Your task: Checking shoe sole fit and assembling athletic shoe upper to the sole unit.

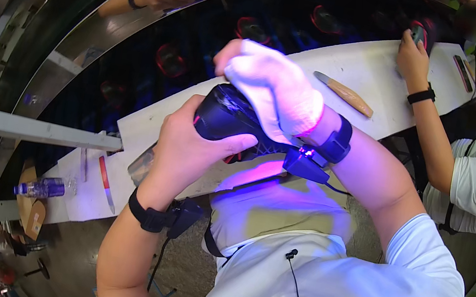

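A black shoe point(225, 114) with red trim and a dark mesh part is held up in front of my chest. My left hand point(184, 145) grips it from the left, thumb laid across its near side. Over its upper end bends my right hand point(273, 91) in a white glove, fingers curled and bare at the tips. Whatever the right fingers hold, if anything, is hidden by the glove. Beyond it, on the white work ledge point(291, 62), lies a knife point(343, 94) with a tan wrapped handle.
Several dark shoes with red outlines point(171, 60) sit on the dark surface behind the ledge. At right, a co-worker's hand point(414, 62) holds a similar shoe. A red-handled knife point(106, 182) and a plastic bottle point(46, 187) lie at left, near a white metal bar point(31, 130).
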A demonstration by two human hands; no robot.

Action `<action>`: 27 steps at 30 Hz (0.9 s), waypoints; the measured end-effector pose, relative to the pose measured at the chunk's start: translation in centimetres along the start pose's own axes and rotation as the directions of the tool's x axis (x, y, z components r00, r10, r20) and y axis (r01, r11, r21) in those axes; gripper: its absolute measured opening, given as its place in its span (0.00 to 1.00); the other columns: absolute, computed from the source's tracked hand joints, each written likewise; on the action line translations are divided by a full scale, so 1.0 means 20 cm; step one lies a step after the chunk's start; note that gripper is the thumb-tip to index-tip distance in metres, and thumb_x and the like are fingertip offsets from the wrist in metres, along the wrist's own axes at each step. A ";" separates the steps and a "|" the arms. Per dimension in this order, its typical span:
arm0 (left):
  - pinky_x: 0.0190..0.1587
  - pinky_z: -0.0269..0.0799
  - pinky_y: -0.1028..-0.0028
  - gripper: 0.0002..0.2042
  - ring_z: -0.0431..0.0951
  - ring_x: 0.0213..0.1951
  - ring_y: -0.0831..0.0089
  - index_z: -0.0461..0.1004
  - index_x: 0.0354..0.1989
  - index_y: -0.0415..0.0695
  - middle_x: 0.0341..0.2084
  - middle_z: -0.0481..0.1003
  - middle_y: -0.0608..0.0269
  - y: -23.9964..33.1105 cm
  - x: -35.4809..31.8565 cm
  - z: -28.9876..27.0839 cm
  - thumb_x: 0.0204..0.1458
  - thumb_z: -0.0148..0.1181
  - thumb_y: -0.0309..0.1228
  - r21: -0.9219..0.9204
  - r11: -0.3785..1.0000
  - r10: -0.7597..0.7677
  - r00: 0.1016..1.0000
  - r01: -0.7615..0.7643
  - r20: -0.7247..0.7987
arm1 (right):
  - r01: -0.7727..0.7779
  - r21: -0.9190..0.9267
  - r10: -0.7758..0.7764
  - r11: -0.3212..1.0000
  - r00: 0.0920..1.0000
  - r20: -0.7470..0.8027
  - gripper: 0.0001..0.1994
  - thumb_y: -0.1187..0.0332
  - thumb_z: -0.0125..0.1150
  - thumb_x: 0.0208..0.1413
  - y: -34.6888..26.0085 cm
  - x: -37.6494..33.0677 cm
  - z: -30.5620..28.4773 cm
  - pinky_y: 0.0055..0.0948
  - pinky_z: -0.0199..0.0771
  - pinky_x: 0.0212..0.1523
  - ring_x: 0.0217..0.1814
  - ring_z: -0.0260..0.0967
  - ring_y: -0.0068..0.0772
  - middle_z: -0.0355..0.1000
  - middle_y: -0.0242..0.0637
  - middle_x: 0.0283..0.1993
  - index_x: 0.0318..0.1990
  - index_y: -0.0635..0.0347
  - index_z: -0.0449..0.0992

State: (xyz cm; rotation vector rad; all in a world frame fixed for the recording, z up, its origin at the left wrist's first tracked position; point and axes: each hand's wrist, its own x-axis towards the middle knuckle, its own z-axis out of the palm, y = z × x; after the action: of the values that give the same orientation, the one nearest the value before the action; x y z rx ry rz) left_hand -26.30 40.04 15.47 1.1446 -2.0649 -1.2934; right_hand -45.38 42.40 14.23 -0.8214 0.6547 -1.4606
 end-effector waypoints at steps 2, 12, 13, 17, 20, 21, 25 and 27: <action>0.38 0.82 0.72 0.28 0.87 0.32 0.73 0.77 0.43 0.37 0.32 0.85 0.55 0.06 0.03 0.01 0.40 0.86 0.40 0.033 0.999 0.017 1.000 -0.016 -0.014 | -0.113 -0.231 0.124 0.966 0.992 0.034 0.11 0.63 0.59 0.62 -0.08 0.01 0.03 0.19 0.64 0.37 0.38 0.65 0.17 0.68 0.27 0.38 0.45 0.60 0.74; 0.42 0.84 0.66 0.37 0.89 0.37 0.62 0.77 0.47 0.31 0.34 0.85 0.48 0.34 0.13 0.17 0.37 0.87 0.48 0.488 0.844 0.178 0.975 -0.221 0.135 | 0.214 -0.449 -0.138 0.868 0.971 0.195 0.17 0.54 0.58 0.65 -0.21 -0.14 -0.24 0.28 0.64 0.56 0.51 0.64 0.28 0.66 0.34 0.47 0.46 0.61 0.74; 0.38 0.84 0.65 0.40 0.88 0.33 0.58 0.75 0.49 0.32 0.30 0.84 0.48 0.35 0.10 0.19 0.37 0.86 0.52 0.518 0.820 0.183 0.969 -0.242 0.163 | 0.248 -0.477 -0.176 0.843 0.966 0.191 0.18 0.53 0.59 0.64 -0.24 -0.19 -0.24 0.28 0.64 0.55 0.50 0.64 0.29 0.66 0.34 0.48 0.47 0.61 0.74; 0.25 0.79 0.64 0.42 0.84 0.25 0.59 0.72 0.49 0.34 0.23 0.78 0.55 0.42 -0.01 0.29 0.37 0.84 0.57 0.577 0.658 0.401 0.873 -0.485 0.276 | 0.243 -0.509 -0.218 0.826 0.970 0.110 0.33 0.42 0.61 0.60 -0.29 -0.40 -0.24 0.28 0.64 0.53 0.50 0.65 0.29 0.67 0.37 0.50 0.59 0.64 0.74; 0.24 0.78 0.65 0.40 0.82 0.22 0.62 0.73 0.48 0.35 0.22 0.76 0.58 0.40 -0.05 0.37 0.39 0.83 0.57 0.546 0.570 0.553 0.778 -0.614 0.297 | 0.206 -0.561 -0.239 0.802 0.971 0.014 0.37 0.38 0.60 0.62 -0.32 -0.56 -0.22 0.36 0.68 0.62 0.59 0.71 0.38 0.72 0.42 0.58 0.63 0.66 0.73; 0.20 0.73 0.71 0.31 0.77 0.21 0.69 0.72 0.45 0.33 0.31 0.76 0.56 0.41 -0.08 0.37 0.45 0.77 0.47 0.544 0.510 0.565 0.737 -0.666 0.372 | 0.253 -0.635 -0.249 0.730 0.964 0.099 0.35 0.40 0.58 0.65 -0.30 -0.60 -0.24 0.41 0.64 0.68 0.66 0.69 0.43 0.72 0.44 0.62 0.63 0.65 0.73; 0.22 0.75 0.72 0.31 0.81 0.26 0.65 0.74 0.47 0.31 0.33 0.79 0.53 0.37 -0.15 0.36 0.44 0.77 0.46 0.613 0.335 0.577 0.670 -0.716 0.467 | 0.298 -0.770 -0.149 0.565 0.954 0.260 0.28 0.53 0.55 0.68 -0.35 -0.78 -0.22 0.52 0.55 0.78 0.78 0.62 0.55 0.70 0.51 0.70 0.66 0.66 0.71; 0.35 0.83 0.66 0.37 0.85 0.41 0.53 0.76 0.54 0.32 0.42 0.81 0.44 0.33 -0.12 0.26 0.41 0.78 0.48 0.461 0.299 0.596 0.541 -0.835 0.594 | 0.285 -0.869 -0.145 0.404 0.958 0.247 0.27 0.62 0.56 0.65 -0.30 -0.85 -0.14 0.53 0.58 0.77 0.77 0.61 0.62 0.67 0.56 0.72 0.68 0.68 0.68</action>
State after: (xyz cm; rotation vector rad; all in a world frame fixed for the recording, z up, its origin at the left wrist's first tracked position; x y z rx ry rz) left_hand -31.42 46.13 19.03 0.0020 -2.9122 -0.1441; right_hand -51.69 59.43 15.79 -1.9092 1.3183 -1.1776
